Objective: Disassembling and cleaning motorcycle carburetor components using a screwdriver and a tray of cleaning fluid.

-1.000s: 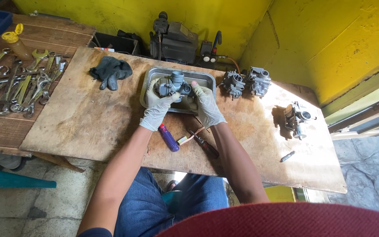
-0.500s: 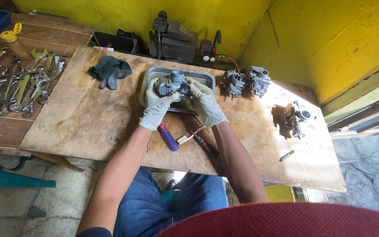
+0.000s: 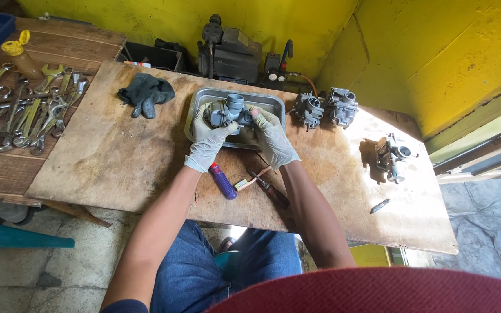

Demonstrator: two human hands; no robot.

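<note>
Both sets of gloved fingers (image 3: 218, 124) are closed on the grey carburettor (image 3: 228, 111), the left hand (image 3: 207, 142) cupping its near left side and the right hand (image 3: 273, 139) clamped against its right side. Compared with a second ago the grip is much the same, but the right hand has slid a little closer along the body and the part sits turned slightly, its round throat facing up; it looks like the piece is being re-seated in the hands rather than put down. It hangs just above the metal tray (image 3: 199, 99), not resting in it as far as can be told. Near the wrists lie a purple-handled screwdriver (image 3: 223, 181), a small brush (image 3: 250, 182) and a dark-handled tool (image 3: 271, 189). The surface (image 3: 117, 162) is a bare plywood sheet carrying dark gloves (image 3: 146, 94), two more carburettors (image 3: 325, 108) and another part (image 3: 392, 155). To the left, spanners (image 3: 24, 113) crowd a wooden bench; yellow walls (image 3: 436, 52) close in behind.
</note>
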